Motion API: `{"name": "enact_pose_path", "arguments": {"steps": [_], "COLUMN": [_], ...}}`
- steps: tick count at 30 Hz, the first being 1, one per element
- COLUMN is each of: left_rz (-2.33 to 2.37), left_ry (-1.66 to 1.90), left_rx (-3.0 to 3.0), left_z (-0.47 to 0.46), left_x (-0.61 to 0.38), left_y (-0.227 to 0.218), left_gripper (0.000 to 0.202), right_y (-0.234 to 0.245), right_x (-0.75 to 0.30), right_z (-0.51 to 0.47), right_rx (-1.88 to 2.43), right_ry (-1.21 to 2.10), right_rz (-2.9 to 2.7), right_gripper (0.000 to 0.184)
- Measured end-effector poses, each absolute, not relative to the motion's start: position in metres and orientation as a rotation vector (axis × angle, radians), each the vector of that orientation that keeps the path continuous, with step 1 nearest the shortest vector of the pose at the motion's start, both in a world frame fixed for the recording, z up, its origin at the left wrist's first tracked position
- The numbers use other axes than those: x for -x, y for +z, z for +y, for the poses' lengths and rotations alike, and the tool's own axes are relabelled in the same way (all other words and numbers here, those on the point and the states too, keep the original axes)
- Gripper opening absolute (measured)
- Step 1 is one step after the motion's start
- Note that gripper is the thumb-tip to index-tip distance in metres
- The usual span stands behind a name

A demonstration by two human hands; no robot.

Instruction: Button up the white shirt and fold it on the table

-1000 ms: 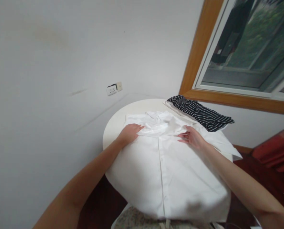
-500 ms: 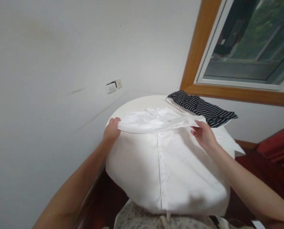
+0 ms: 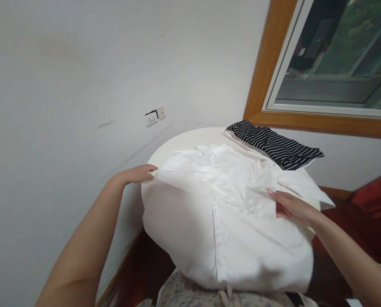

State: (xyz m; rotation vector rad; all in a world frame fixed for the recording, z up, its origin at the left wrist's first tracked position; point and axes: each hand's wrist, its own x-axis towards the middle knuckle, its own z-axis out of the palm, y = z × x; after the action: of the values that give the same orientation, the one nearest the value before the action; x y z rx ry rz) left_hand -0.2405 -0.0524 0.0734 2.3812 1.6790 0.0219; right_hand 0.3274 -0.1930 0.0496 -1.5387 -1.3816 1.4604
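Your left hand (image 3: pixel 139 173) and right hand (image 3: pixel 292 207) each pinch an edge of the white shirt (image 3: pixel 230 217), which lies across the round table (image 3: pixel 187 138) with its lower part apparently overhanging your side, so an uneven tug could skew it or drag it off.

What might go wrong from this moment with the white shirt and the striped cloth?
The white shirt hangs over the near edge of the table; if the left hand or right hand pulls towards the person, it might slide off. The creases in its middle could be pressed in. The striped cloth lies at the table's far right edge near the shirt's sleeve, so a tug there might drag it.
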Motion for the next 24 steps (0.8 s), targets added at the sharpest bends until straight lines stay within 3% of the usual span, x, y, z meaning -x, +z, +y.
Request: {"name": "enact_pose_path", "arguments": {"steps": [5,8,17,24], "left_rz": [1.872,1.865,1.878,1.929], "left_ry": [0.438,0.427,0.233,0.339], "left_rx": [-2.496,-2.618,-2.662,-2.559], "left_z": [0.009,0.042,0.086,0.119], "left_x": [0.219,0.201,0.232,0.237], "left_y": [0.087,0.071,0.038,0.032], "left_gripper": [0.046,0.042,0.045,0.039], "right_y": [0.034,0.022,0.014,0.012], "right_x": [-0.321,-0.319,-0.316,-0.317], "right_z": [-0.179,-0.180,-0.188,-0.189], "right_rx": [1.763,1.694,1.707,1.726], "right_ry": [0.859,0.658,0.678,0.581], "right_rz": [-1.494,-1.577,-1.586,-1.622], "right_gripper": [0.046,0.041,0.038,0.035]}}
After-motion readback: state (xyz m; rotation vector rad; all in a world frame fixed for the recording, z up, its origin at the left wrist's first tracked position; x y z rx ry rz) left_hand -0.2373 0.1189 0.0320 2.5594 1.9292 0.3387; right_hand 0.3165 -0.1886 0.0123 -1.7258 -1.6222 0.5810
